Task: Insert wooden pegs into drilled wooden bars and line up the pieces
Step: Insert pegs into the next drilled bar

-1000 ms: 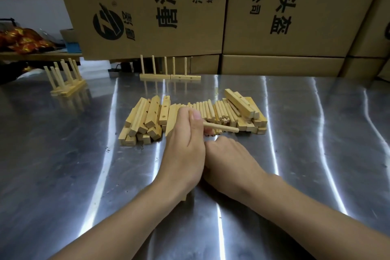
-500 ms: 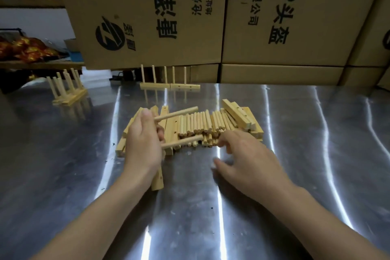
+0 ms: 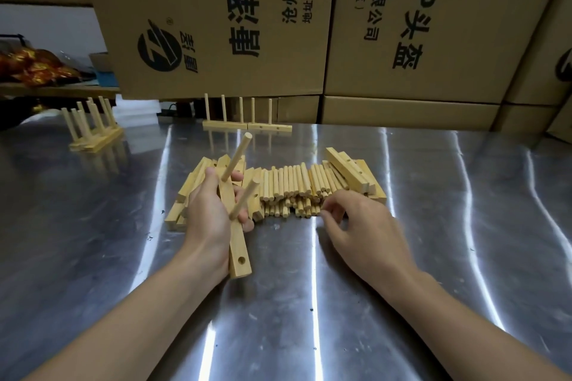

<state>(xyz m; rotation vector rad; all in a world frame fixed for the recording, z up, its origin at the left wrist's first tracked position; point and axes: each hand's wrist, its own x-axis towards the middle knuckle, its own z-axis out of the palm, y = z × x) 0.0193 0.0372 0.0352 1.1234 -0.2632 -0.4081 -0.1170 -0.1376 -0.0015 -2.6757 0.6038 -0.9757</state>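
Note:
My left hand (image 3: 209,219) grips a drilled wooden bar (image 3: 238,252) held lengthwise toward me. Two pegs (image 3: 236,156) stand in the bar and slant up to the right; an empty hole shows near its close end. My right hand (image 3: 359,226) reaches with curled fingers into the near edge of the loose peg pile (image 3: 294,187); whether it pinches a peg is hidden. Loose bars lie at the pile's left (image 3: 188,189) and right (image 3: 349,168).
On the steel table (image 3: 433,226), two finished bars with upright pegs (image 3: 247,124) stand in a row at the back centre. More pegged bars (image 3: 93,133) sit at the back left. Cardboard boxes (image 3: 340,25) wall off the far edge.
My left hand has tilted the bar so its two pegs point more upward. My right hand has moved from the bar to the peg pile's near edge.

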